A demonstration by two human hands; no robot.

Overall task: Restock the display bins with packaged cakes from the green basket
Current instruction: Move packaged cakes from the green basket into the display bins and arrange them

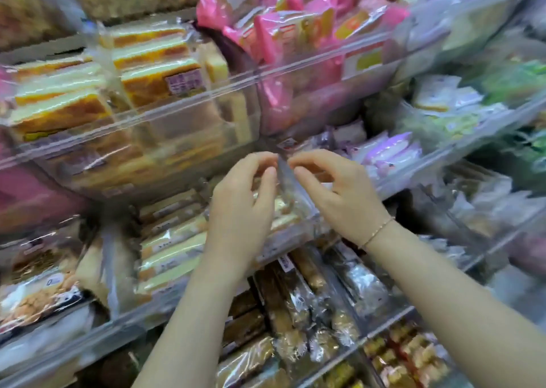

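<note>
1. We see tiered clear acrylic display bins, glossy and hard-walled, filled with wrapped goods.
2. Yellow layered sponge cakes in crinkly clear film fill the upper left bin.
3. Our left hand and right hand both pinch a thin clear-wrapped cake packet, fingers curled on it, above a middle bin.

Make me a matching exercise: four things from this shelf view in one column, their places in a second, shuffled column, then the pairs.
Things:
1. pink packs
2. yellow sponge cakes
3. bracelet
4. clear package

Places:
A. right wrist
B. upper left clear bin
C. between the fingertips of left hand and right hand
D. upper middle clear bin

Pairs: 1-D, 2-B, 3-A, 4-C
</note>
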